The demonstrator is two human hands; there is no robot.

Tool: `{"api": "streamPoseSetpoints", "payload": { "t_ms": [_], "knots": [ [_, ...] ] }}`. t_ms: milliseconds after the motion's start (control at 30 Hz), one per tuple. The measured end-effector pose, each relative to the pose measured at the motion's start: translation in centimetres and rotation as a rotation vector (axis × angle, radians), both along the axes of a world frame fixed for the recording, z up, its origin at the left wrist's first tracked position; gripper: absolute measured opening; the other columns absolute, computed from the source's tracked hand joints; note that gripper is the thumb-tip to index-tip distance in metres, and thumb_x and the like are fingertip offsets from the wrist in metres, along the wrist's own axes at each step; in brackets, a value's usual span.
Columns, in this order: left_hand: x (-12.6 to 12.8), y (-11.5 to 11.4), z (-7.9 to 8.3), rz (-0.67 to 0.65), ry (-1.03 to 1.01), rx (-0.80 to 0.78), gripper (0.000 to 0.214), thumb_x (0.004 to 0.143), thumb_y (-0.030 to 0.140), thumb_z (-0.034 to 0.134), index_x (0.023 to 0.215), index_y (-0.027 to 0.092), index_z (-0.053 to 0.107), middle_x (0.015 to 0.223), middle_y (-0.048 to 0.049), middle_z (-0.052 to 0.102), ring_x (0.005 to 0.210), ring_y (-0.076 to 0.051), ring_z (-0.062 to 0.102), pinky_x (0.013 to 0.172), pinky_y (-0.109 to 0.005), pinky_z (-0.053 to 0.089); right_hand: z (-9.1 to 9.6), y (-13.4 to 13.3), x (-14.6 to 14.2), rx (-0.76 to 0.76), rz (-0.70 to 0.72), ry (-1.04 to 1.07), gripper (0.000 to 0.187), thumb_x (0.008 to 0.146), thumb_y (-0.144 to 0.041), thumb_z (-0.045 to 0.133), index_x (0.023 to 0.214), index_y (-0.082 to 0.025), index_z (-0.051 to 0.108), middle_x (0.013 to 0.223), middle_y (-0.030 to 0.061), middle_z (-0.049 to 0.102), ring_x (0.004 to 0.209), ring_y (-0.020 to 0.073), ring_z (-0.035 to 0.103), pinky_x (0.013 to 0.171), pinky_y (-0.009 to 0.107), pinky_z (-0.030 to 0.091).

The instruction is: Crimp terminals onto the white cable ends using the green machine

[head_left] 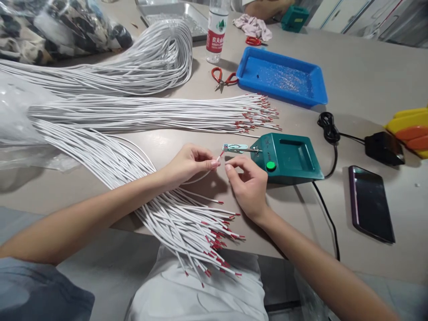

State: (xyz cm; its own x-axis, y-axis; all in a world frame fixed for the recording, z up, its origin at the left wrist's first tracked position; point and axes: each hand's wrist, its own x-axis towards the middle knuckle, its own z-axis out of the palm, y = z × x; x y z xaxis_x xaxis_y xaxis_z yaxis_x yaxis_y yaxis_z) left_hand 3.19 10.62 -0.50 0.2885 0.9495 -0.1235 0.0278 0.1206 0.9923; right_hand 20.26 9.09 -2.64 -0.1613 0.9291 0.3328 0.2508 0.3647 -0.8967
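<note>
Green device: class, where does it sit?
Head view: the green device sits right of centre on the table, just beyond the right hand, the blue tray behind it.

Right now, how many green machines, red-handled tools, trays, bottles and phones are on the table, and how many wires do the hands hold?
Green machines: 2
Red-handled tools: 2
Trays: 2, blue tray and metal tray
Bottle: 1
Phone: 1
Held wire: 1, pinched in the left hand
Total: 9
</note>
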Motion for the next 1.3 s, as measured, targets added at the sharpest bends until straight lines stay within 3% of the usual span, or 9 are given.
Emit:
{"api": "streamPoseSetpoints", "payload": {
  "t_ms": [167,433,633,833,1133,1300],
  "knots": [
    [0.16,-0.14,-0.11,-0.149,-0.042,-0.039,0.029,0.071,0.036,0.070,0.063,0.009,0.068,0.059,-0.0037,0.063,0.059,-0.009,0.054,0.060,-0.021,0.041,-0.14,0.21,0.28,0.076,-0.008,0.001,0.028,0.081,-0.023,0.061,0.108,-0.024,0.058,0.090,0.0035,0.055,0.080,0.0145,0.057,0.052,0.022,0.050],
    [0.07,-0.29,-0.13,-0.173,-0.038,-0.043,0.029,0.073,0.037,0.070,0.067,0.008,0.069,0.060,-0.0037,0.063,0.055,-0.007,0.052,0.056,-0.019,0.040,-0.13,0.44,0.37,0.200,0.033,-0.036,0.026,0.080,-0.019,0.063,0.105,-0.024,0.063,0.088,0.0033,0.057,0.076,0.0133,0.057,0.050,0.023,0.048],
    [-0.29,-0.42,-0.45,-0.214,0.016,-0.049,0.035,0.078,0.040,0.064,0.074,0.006,0.069,0.056,-0.0028,0.057,0.040,-0.002,0.031,0.038,-0.018,0.019,0.02,0.31,0.41,0.279,0.017,-0.029,0.023,0.079,-0.015,0.064,0.099,-0.025,0.067,0.084,0.0022,0.060,0.071,0.0121,0.056,0.053,0.025,0.048],
    [-0.15,-0.37,-0.16,-0.198,-0.032,-0.073,0.033,0.076,0.039,0.066,0.073,0.006,0.067,0.060,-0.0032,0.059,0.039,-0.002,0.035,0.037,-0.017,0.020,0.02,0.31,0.41,0.308,-0.013,-0.011,0.020,0.076,-0.013,0.066,0.093,-0.024,0.068,0.082,0.0019,0.060,0.071,0.0125,0.055,0.052,0.025,0.047],
    [-0.10,-0.24,0.06,-0.165,-0.054,-0.071,0.033,0.074,0.041,0.067,0.070,0.008,0.066,0.063,-0.0038,0.061,0.041,-0.002,0.037,0.036,-0.016,0.024,0.11,0.04,0.46,0.332,0.060,0.000,0.021,0.074,-0.007,0.064,0.089,-0.022,0.066,0.082,0.0014,0.057,0.071,0.0119,0.053,0.053,0.024,0.045],
    [-0.07,-0.24,-0.02,-0.153,-0.068,-0.100,0.033,0.073,0.041,0.068,0.074,0.008,0.066,0.062,-0.0034,0.061,0.040,-0.003,0.038,0.035,-0.015,0.024,0.23,0.07,0.63,0.260,0.039,0.009,0.028,0.079,-0.010,0.056,0.104,-0.022,0.061,0.091,0.0047,0.056,0.080,0.0145,0.055,0.056,0.025,0.048]
  ]
}}
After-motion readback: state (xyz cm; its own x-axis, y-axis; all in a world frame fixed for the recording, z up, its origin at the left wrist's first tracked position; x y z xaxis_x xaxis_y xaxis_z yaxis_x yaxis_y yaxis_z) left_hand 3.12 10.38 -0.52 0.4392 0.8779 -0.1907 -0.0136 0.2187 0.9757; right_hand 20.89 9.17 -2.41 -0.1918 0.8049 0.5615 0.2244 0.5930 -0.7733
